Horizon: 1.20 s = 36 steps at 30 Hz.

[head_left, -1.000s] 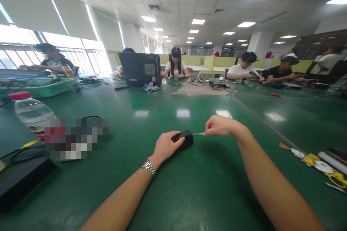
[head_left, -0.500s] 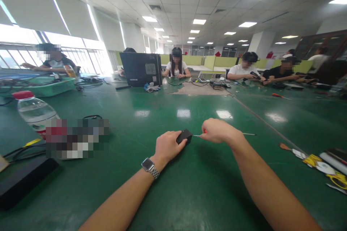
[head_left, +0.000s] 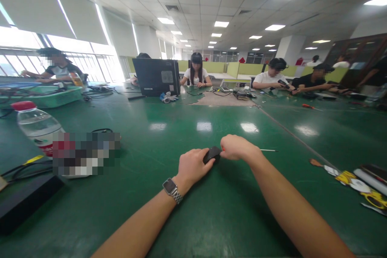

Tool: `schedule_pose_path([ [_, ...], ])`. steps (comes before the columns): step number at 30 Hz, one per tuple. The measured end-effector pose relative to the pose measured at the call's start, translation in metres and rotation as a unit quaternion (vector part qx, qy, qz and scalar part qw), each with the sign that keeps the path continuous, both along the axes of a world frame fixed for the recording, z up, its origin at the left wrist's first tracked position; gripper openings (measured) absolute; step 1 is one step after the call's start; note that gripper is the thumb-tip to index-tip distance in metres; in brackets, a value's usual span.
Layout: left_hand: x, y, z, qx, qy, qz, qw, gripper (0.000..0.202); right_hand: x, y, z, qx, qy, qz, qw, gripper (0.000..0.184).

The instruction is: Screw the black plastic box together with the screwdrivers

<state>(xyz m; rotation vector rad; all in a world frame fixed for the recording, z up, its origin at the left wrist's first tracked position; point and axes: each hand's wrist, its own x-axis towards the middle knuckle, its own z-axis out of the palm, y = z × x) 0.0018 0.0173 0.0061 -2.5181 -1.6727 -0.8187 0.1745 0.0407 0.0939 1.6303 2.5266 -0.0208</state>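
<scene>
Black block (head_left: pixel 213 154) is located at the centre of the green tabletop (head_left: pixel 193 221), directly ahead of the person. Left hand (head_left: pixel 195 166): fingers grasping the block, thumb along the near side; a metal-banded wristwatch (head_left: pixel 169 186) is worn on that wrist. Right hand (head_left: pixel 237 147): fingers curled tightly on an orange-red handle (head_left: pixel 223 149), of which only a sliver is exposed, just beside the block's right end. Contact between handle and block cannot be confirmed. A thin metal shaft (head_left: pixel 269 150) shows beyond the right wrist; whether it belongs to that handle cannot be determined. To the left stand a red-capped bottle (head_left: pixel 40 127) and, nearer the person, a long black box (head_left: pixel 28 205). At the right edge lies a yellow-handled tool (head_left: pixel 375 199); farther back, a red-handled screwdriver (head_left: pixel 308 106).
</scene>
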Motion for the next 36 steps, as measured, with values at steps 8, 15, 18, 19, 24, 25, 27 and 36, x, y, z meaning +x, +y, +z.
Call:
schedule_pose_path([
  [8, -0.024, 0.024, -0.014, -0.08, -0.14, -0.01, 0.987, 0.049, 0.041, 0.032, 0.0, -0.079, 0.124, -0.006, 0.989, 0.023],
  [15, -0.028, 0.027, -0.015, -0.089, -0.191, -0.085, 0.974, 0.039, 0.077, 0.062, -0.039, -0.235, 0.31, -0.016, 0.921, 0.034],
  [18, -0.027, 0.025, -0.013, -0.094, -0.195, -0.107, 0.97, 0.038, 0.071, 0.065, -0.048, -0.241, 0.336, 0.021, 0.91, 0.035],
  [19, -0.027, 0.025, -0.013, -0.097, -0.194, -0.112, 0.97, 0.038, 0.068, 0.066, -0.05, -0.239, 0.347, 0.04, 0.906, 0.034],
  [24, -0.028, 0.025, -0.01, -0.107, -0.192, -0.115, 0.969, 0.034, 0.048, 0.067, -0.061, -0.219, 0.369, 0.082, 0.899, 0.033],
  [25, -0.028, 0.025, -0.01, -0.109, -0.193, -0.115, 0.968, 0.033, 0.044, 0.066, -0.065, -0.204, 0.353, 0.081, 0.91, 0.032],
  [27, -0.03, 0.025, -0.009, -0.107, -0.187, -0.108, 0.971, 0.032, 0.037, 0.062, -0.076, -0.144, 0.297, 0.071, 0.941, 0.027],
  [36, -0.033, 0.025, -0.009, -0.106, -0.167, -0.094, 0.976, 0.041, 0.02, 0.034, -0.105, 0.101, 0.179, 0.066, 0.976, 0.022],
])
